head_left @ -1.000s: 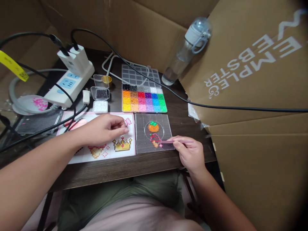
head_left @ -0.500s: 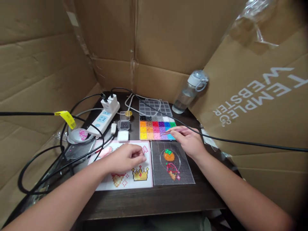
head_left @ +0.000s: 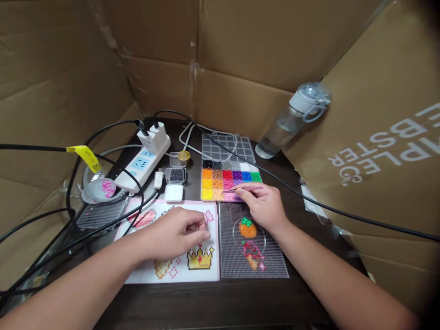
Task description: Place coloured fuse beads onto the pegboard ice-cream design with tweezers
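My right hand (head_left: 264, 206) holds a pair of tweezers (head_left: 252, 188) in a pinch. Their tips point left, over the peach and pink compartments at the front of a bead box (head_left: 210, 200). My left hand (head_left: 180, 231) rests on a printed pattern sheet (head_left: 215, 270), its fingers curled in and the thumb beneath them. A yellow crown shows on the sheet beside that hand. Right of the sheet lies a clear pegboard (head_left: 228, 263). On it sit an orange fruit of beads (head_left: 248, 230) and a pink-and-tan ice cream cone shape of beads (head_left: 252, 259).
A water bottle (head_left: 285, 128) leans at the back right. Small cases of black beads (head_left: 177, 175) and white beads (head_left: 173, 192) stand near a power strip (head_left: 140, 167). A black cable (head_left: 309, 197) crosses above my right arm. Cardboard walls (head_left: 240, 50) enclose the table.
The tweezers' tips have shifted left over the bead box, from the purple area toward the peach and pink. My view has tilted slightly. My left hand stays on the sheet.
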A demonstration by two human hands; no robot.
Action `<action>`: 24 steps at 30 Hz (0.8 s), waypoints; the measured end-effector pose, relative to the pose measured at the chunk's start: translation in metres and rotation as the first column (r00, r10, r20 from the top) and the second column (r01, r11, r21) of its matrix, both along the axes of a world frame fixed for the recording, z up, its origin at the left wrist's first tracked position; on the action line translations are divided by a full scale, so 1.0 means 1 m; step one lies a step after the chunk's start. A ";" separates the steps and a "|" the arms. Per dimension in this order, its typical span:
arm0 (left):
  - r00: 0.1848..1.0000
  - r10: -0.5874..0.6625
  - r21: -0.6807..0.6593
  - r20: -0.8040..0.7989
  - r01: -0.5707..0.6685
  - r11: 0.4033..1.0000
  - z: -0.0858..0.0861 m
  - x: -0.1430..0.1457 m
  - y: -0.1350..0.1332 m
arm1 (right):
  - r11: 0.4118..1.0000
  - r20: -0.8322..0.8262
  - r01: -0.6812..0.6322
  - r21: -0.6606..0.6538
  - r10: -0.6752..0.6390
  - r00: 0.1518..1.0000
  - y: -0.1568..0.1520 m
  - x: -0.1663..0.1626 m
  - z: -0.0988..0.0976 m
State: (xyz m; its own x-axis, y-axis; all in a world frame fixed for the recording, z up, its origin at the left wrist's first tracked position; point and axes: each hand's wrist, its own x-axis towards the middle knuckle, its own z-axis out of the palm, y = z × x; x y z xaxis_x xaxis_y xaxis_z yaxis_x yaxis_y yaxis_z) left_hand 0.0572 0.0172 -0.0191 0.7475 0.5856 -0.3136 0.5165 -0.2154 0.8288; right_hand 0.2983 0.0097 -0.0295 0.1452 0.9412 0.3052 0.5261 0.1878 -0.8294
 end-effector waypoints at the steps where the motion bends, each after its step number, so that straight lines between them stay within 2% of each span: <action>1: 1.000 0.000 -0.002 0.000 0.000 1.000 0.000 0.000 0.000 | 1.000 -0.004 -0.001 -0.006 0.001 1.000 0.000 0.000 -0.001; 24: 1.000 -0.008 0.030 0.003 0.008 1.000 0.000 -0.002 -0.001 | 0.999 0.007 -0.026 -0.034 0.026 1.000 0.003 -0.001 -0.003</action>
